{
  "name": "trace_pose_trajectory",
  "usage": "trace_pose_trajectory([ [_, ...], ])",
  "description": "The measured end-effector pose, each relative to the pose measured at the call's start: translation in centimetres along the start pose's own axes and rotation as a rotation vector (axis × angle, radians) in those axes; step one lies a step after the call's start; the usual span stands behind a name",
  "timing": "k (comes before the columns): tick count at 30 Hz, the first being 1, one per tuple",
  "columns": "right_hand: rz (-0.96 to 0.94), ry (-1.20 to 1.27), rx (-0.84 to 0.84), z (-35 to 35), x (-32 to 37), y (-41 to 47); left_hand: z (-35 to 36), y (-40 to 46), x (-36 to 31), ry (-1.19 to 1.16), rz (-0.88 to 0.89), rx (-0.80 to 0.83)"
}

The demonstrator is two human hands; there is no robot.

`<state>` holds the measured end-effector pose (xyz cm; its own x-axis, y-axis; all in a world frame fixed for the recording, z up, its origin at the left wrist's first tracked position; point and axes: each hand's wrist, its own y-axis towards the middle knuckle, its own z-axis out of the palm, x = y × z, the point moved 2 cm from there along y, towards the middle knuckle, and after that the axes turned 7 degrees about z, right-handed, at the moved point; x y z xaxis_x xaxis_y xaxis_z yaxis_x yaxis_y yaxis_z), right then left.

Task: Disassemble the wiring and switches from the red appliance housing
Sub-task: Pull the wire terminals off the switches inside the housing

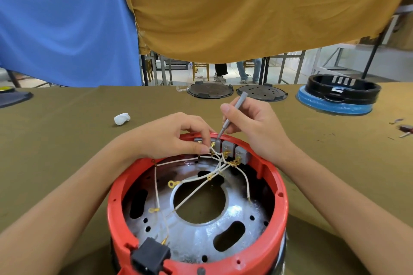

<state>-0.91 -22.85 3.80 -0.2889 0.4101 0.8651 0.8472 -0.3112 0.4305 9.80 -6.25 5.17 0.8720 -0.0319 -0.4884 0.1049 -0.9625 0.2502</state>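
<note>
A round red appliance housing (282, 187) sits open on the olive-covered counter (67, 140), with grey switches (228, 146) along its rim at 12 o'clock and white wires (196, 190) fanning down across its metal base. The left hand (172, 138), fingers curled, pinches wires at the switches from 10 o'clock, while the right hand (252, 125) grips a slim grey screwdriver (231, 116) like a pen, tip down at a switch. The tip itself is hard to make out, and the housing's near edge at 6 o'clock, with a black socket (149, 257), is cut off.
</note>
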Motion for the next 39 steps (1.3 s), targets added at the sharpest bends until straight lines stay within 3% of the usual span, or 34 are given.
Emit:
trace_pose_trajectory([
  [9,-0.173,-0.337,0.052,0.2,1.7,-0.6,0.0,0.1,-0.5,0.027,-0.006,-0.002],
  [15,-0.023,-0.184,0.043,0.4,0.9,0.1,0.0,0.0,-0.2,0.001,-0.018,0.001],
  [19,0.178,0.016,0.027,0.4,-0.1,0.5,0.1,0.0,0.0,-0.004,-0.018,0.003],
  [24,0.264,0.014,0.014,0.4,-1.0,0.7,0.1,0.0,0.0,-0.018,-0.012,0.005],
  [28,0.091,-0.020,0.008,0.3,0.0,0.2,0.0,0.0,-0.1,-0.009,-0.006,0.003],
  [33,-0.218,-0.427,0.104,0.4,1.9,-0.4,0.0,0.0,-0.4,0.017,-0.007,-0.006],
  [36,-0.282,-0.540,0.144,0.5,2.2,-0.6,0.0,0.0,-0.5,0.022,-0.007,-0.005],
  [39,-0.250,-0.478,0.136,0.5,2.0,-0.5,0.0,0.1,-0.6,0.020,-0.006,-0.003],
])
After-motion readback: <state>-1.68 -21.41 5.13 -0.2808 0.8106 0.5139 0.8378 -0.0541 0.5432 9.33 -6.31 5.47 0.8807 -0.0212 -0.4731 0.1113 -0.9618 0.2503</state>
